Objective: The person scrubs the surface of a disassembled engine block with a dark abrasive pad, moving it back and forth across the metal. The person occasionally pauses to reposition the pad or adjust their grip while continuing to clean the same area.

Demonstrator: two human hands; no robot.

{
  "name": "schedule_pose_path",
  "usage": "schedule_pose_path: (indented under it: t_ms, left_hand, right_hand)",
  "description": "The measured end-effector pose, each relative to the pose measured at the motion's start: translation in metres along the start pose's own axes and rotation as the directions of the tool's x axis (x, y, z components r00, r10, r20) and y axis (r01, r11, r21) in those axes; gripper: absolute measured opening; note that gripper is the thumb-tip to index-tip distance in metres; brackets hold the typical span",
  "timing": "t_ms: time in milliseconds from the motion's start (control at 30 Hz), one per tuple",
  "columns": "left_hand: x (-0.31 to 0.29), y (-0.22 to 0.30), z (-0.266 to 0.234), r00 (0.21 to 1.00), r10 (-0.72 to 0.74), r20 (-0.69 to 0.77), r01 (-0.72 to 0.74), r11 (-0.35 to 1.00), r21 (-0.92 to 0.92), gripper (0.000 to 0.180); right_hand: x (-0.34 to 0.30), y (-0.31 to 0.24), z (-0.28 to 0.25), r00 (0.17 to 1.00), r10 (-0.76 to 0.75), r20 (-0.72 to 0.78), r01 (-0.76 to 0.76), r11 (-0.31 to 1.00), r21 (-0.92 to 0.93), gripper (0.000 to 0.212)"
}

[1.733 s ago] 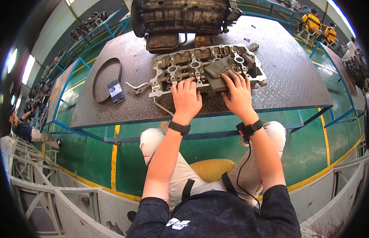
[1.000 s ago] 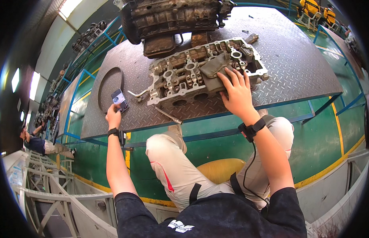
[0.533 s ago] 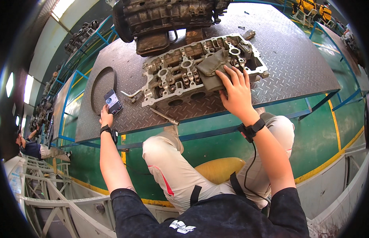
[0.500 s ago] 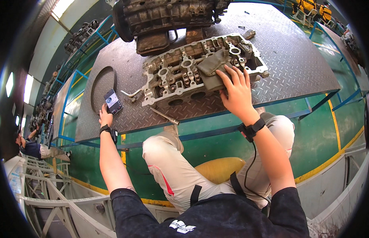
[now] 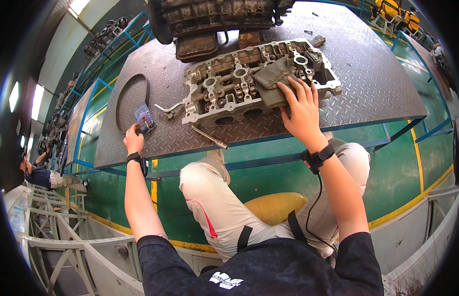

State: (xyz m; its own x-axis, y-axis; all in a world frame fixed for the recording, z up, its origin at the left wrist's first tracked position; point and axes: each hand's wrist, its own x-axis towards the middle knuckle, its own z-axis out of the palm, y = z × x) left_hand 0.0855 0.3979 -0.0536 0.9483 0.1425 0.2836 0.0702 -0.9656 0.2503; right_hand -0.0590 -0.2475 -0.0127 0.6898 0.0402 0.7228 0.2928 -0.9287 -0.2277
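Note:
My right hand (image 5: 303, 113) lies with its fingers spread on a folded dark grey-green cloth (image 5: 273, 97). That cloth rests across the right part of a metal cylinder head (image 5: 220, 111), hiding some of its parts. To the left, a smartphone (image 5: 145, 119) lies on the table with its screen lit. My left hand (image 5: 134, 140) is at the phone's lower left edge, fingers partly bent; it does not grip the phone. Between the phone and the cylinder head lies a bent silver rod (image 5: 170, 107). A straight metal tool with a socket-like end (image 5: 210, 137) sits in front of the cylinder head.
A dark belt (image 5: 148, 88) curves behind the phone. Beyond the cylinder head stands a large dirty engine unit (image 5: 214, 22). All this is on a steel tread-plate table (image 5: 372, 91) with a blue frame. Another person (image 5: 38, 176) is at far left.
The phone's screen picture has changed. My left hand's fingers have bent more by the phone. The whole scene has shifted slightly right and up; my right hand stays on the cloth.

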Motion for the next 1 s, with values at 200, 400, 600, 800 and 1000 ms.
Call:
schedule_pose_path:
  t_ms: [200, 400, 600, 800, 1000]
  left_hand:
    - [0.009, 0.004, 0.006, 0.988, -0.04, 0.148, 0.039, 0.999, 0.01, 0.068]
    - [-0.004, 0.02, 0.001, 0.98, -0.195, 0.035, 0.185, 0.965, 0.188, 0.079]
    - [-0.012, 0.02, -0.018, 0.983, -0.174, 0.056, 0.158, 0.963, 0.216, 0.076]
    - [-0.015, 0.015, -0.026, 0.989, -0.124, 0.083, 0.108, 0.979, 0.173, 0.064]
    - [-0.007, 0.019, -0.014, 1.0, 0.01, 0.021, -0.012, 0.996, 0.092, 0.05]
  right_hand:
    - [0.0, 0.001, -0.002, 1.0, -0.012, 0.001, 0.012, 1.0, 0.012, 0.076]
    - [0.0, 0.001, -0.002, 1.0, -0.013, 0.006, 0.013, 1.0, -0.001, 0.076]
    - [0.0, 0.0, -0.002, 1.0, -0.01, 0.002, 0.01, 1.0, 0.0, 0.075]
    - [0.0, 0.0, -0.002, 1.0, -0.01, 0.003, 0.01, 1.0, -0.004, 0.076]
    - [0.0, 0.0, -0.003, 1.0, -0.01, 0.014, 0.01, 1.0, -0.003, 0.076]
